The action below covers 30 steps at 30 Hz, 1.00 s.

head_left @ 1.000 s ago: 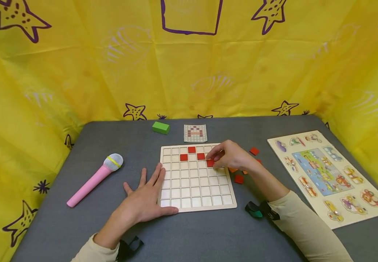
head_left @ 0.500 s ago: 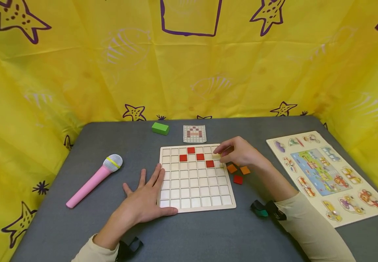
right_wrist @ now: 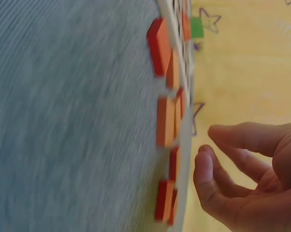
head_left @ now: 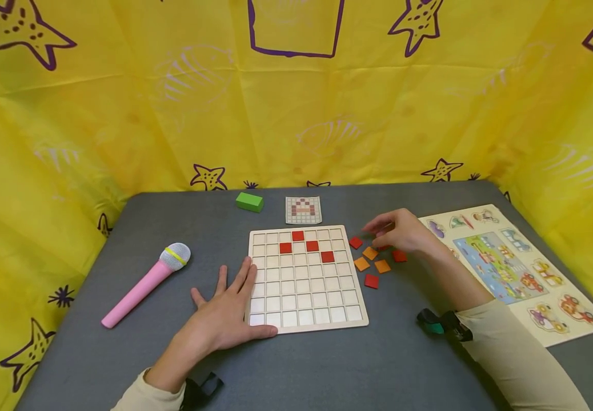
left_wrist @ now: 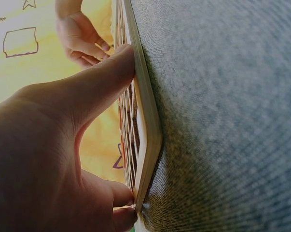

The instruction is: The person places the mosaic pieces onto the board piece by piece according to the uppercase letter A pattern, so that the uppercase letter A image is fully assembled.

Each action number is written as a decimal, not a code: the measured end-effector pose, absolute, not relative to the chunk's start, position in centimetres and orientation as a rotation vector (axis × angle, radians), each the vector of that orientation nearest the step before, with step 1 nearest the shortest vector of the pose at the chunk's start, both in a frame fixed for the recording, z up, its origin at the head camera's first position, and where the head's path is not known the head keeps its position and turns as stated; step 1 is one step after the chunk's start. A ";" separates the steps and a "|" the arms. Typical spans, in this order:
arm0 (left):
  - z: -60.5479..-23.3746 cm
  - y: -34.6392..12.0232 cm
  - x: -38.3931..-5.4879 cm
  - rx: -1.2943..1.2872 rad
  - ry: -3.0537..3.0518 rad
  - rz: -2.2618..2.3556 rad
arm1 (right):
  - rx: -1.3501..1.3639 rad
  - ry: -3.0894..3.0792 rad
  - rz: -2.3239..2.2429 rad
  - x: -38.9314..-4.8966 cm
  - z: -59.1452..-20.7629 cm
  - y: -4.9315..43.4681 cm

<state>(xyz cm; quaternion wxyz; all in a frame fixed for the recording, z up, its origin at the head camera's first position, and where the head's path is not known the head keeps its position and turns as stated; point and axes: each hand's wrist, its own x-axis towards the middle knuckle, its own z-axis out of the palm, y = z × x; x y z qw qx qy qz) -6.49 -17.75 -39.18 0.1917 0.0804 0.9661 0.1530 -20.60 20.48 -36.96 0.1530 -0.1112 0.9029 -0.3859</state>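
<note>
A wooden grid board (head_left: 307, 330) lies on the table, with several red tiles (head_left: 328, 257) set in its upper cells. My left hand (head_left: 224, 317) is spread along the board's left side; its thumb rests on the near edge, as the left wrist view (left_wrist: 44, 140) also shows. Right of the board my right hand (head_left: 404, 233) hovers over loose tiles, its fingers bent loosely with nothing between them. Orange tiles (head_left: 382, 266) and red tiles (head_left: 371, 281) are scattered beneath it; one red tile is partly hidden by the fingers. In the right wrist view the hand (right_wrist: 251, 179) is apart from the tiles.
Behind the board lies a small pattern card (head_left: 303, 210), with a green block (head_left: 249, 202) to its left. A pink toy microphone (head_left: 144, 285) lies at the left. A wooden picture puzzle (head_left: 502, 268) is at the right, partly under the right forearm. Yellow cloth (head_left: 296, 120) surrounds the table.
My right hand has let go of a red tile in the board and moved right, over the loose tiles. My left hand has stayed at the board's edge.
</note>
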 end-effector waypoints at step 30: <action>-39.3 -17.8 -6.4 0.239 2.719 0.429 | -0.459 2.721 -0.828 -21.5 -38.4 22.5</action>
